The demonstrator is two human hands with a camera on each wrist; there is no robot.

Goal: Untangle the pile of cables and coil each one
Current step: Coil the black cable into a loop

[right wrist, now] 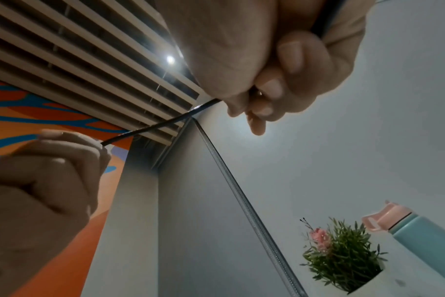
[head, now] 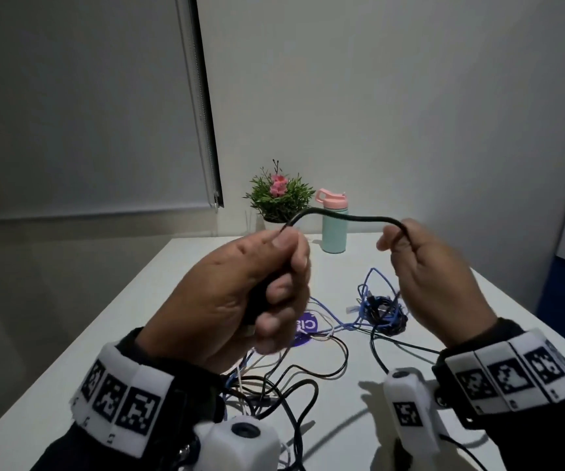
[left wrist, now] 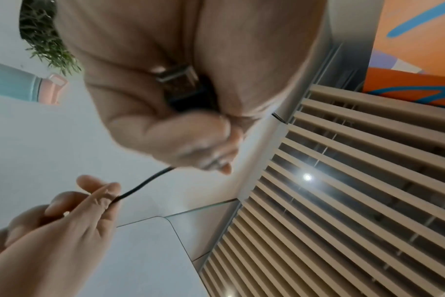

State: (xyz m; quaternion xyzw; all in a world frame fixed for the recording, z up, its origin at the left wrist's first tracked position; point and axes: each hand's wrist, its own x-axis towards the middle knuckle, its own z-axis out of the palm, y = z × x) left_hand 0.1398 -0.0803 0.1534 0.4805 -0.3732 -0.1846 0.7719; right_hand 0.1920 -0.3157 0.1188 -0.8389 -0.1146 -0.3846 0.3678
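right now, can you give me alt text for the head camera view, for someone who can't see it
Two hands hold a stretch of black cable raised above a white table: the left hand grips it in a fist, the right hand pinches it. Tangled blue, black and white cables lie below; a potted plant and teal bottle stand behind.

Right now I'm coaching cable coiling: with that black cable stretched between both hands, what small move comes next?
Probably bring the right hand toward the left hand to fold the first loop: the black cable spans between them, its plug end already gripped.
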